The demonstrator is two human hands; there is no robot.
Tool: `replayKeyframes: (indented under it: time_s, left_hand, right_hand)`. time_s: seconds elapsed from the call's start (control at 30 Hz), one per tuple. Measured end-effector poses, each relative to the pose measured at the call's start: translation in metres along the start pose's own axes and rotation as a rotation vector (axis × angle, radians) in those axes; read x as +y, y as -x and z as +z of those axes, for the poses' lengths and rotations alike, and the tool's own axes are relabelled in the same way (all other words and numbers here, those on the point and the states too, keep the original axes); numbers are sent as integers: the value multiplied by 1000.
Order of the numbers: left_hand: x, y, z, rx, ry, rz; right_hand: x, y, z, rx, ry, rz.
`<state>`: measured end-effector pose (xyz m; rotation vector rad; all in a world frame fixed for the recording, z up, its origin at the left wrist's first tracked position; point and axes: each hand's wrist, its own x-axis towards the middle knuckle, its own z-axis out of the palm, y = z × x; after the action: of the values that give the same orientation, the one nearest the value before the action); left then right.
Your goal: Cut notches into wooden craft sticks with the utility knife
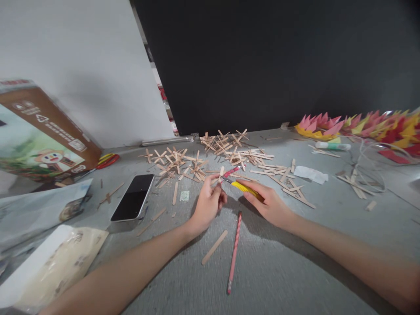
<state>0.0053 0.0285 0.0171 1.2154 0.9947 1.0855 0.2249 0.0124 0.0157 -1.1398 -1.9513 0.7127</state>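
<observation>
Tabletop [269, 280] spreads grey beneath everything. The right hand [271, 204] wraps a yellow cutter [243, 188]; the left hand [207, 200] pinches a small wooden stick [222, 170] just beside its blade [226, 179]. Pressing too hard could make the blade skid off such narrow wood, nicking the left hand.

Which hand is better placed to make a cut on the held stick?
Probably the right hand: it holds the yellow knife, blade toward the stick that the left hand holds.

A phone [133, 197] lies right of a printed box [49, 135], probably cardboard.
</observation>
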Motion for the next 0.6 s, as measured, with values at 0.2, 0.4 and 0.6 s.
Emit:
replayKeyframes:
  time_s: [0.2, 0.4, 0.6]
  left_hand:
    - [-1, -1, 0, 22, 3, -20]
    - [-5, -2, -1, 29, 7, -13]
    - [-6, -2, -1, 30, 20, -27]
  right_hand:
    - [2, 0, 1, 11, 25, -8]
    - [1, 0, 0, 11, 41, -11]
    - [-1, -1, 0, 11, 41, -16]
